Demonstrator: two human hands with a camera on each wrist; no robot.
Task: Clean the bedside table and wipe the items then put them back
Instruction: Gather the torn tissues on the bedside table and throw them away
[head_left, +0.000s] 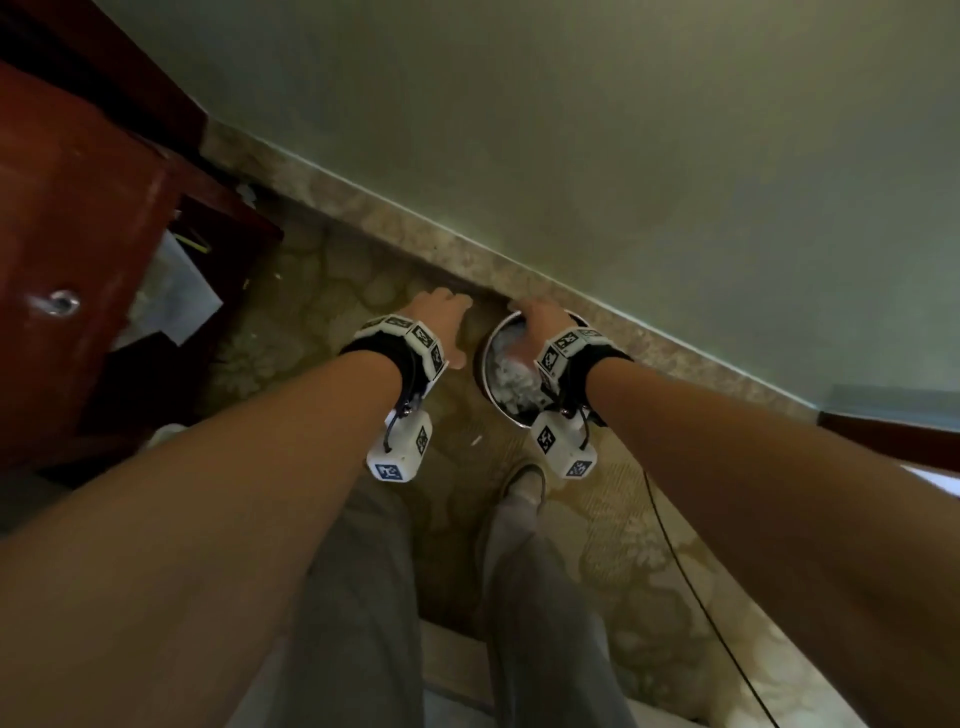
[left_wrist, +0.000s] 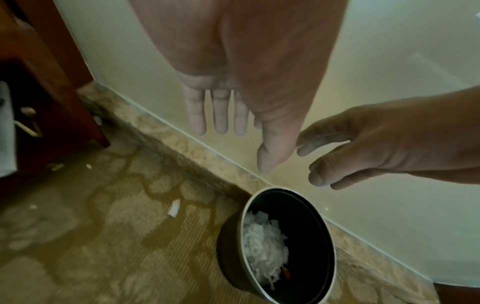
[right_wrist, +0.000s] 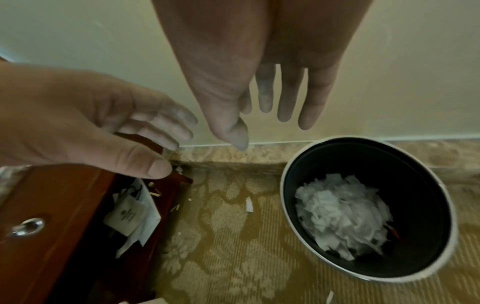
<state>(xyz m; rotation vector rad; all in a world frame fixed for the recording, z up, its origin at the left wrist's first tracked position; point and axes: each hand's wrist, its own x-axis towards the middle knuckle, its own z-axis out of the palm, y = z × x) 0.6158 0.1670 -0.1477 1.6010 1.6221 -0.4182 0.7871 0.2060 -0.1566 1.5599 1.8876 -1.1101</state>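
- From the head view I see both my hands held out low over the floor by the wall: my left hand (head_left: 445, 323) over the carpet, my right hand (head_left: 537, 325) above the far rim of the waste bin (head_left: 485, 382).
- Only the wrist views show the fingers: on both hands they are straight and spread, and they hold nothing.
- The right wrist view alone looks into the bedside table (right_wrist: 62, 216) at the left, where an open drawer holds white papers (right_wrist: 135, 214); a round metal pull (right_wrist: 27, 226) sits on the front.
- The left wrist view shows a small red scrap (left_wrist: 286, 273) among the crumpled white tissue (left_wrist: 263, 244) in the bin; the head view hides it behind my wrist.
- The bin stands on the carpet just beside the skirting, to the right of the bedside table and well apart from it.
- A white paper scrap (right_wrist: 249, 204) lies on the carpet (right_wrist: 221, 257) between them.
- A black cable (head_left: 696, 587) trails across the floor at the right.
- The bin is round, black inside with a pale rim; the table is glossy red-brown wood; the carpet is tan with a woven floral pattern; the wall (head_left: 623, 130) is plain and pale.
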